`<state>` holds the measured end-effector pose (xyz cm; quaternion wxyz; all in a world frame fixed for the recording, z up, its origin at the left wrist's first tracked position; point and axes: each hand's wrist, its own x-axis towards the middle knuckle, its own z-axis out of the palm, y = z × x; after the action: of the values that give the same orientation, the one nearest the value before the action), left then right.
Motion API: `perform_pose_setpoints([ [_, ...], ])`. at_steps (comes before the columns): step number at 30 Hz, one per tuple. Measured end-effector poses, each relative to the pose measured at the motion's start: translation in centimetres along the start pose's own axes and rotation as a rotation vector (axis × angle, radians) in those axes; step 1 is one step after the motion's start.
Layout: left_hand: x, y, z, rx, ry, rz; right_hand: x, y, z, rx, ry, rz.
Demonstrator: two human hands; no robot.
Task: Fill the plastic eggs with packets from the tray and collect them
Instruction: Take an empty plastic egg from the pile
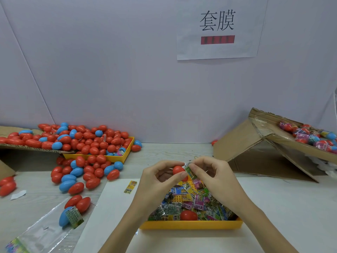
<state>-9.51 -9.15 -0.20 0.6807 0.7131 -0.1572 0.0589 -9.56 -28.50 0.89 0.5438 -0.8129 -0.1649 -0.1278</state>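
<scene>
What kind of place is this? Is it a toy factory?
Probably a small packing workstation, not a home. A big pile of red and blue plastic eggs spills from a box, a yellow tray holds many packets, and a printed sign hangs on the wall.

Sign (220,28), upper right of the frame, on the wall ahead of me: a white paper sheet printed with two large black characters, 套膜.
Red bar (217,39), just under those characters on the same sheet: dark marks across it, too blurred for me to read.
Packet on the blue egg (73,216), lower left: a digit that reads 6 or 9 at its top corner; the fine print below is illegible.
Packets in my yellow tray (191,225), lower centre: one shows a 9; the rest is coloured print too small to read.
Packet in my right hand (189,171): print unreadable.
</scene>
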Motion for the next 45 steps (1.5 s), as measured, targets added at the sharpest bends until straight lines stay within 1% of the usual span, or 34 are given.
perform_pose_setpoints([
  [5,0.0,-0.1,-0.1,-0.009,0.0,0.001,-0.1,-0.2,0.0,-0.011,-0.03,-0.009],
  [12,0.1,-0.3,-0.2,0.006,0.0,0.046,-0.2,-0.2,0.3,-0.018,-0.041,-0.035],
  [20,0.0,-0.4,-0.2,0.023,0.064,0.155,-0.2,-0.5,0.1,0.085,-0.064,0.028],
  [24,0.0,-0.7,-0.2,0.088,0.091,0.234,-0.3,-0.8,0.3,0.126,-0.074,0.051],
  [29,0.0,-1.0,-0.1,0.186,0.138,0.327,-0.4,-0.8,0.6,0.143,-0.048,0.047],
  [36,0.0,-0.9,-0.2,0.183,0.131,0.394,-0.4,-0.9,0.5,0.179,-0.021,0.048],
  [39,0.1,-1.2,-0.2,0.204,0.127,0.396,-0.5,-0.9,0.7,0.19,0.005,0.027],
  [42,0.1,-1.4,-0.2,0.222,0.063,0.39,-0.6,-0.9,0.7,0.255,0.033,0.094],
  [45,0.1,-1.5,0.1,0.357,0.061,0.469,-0.5,-0.6,0.6,0.321,0.034,0.206],
])
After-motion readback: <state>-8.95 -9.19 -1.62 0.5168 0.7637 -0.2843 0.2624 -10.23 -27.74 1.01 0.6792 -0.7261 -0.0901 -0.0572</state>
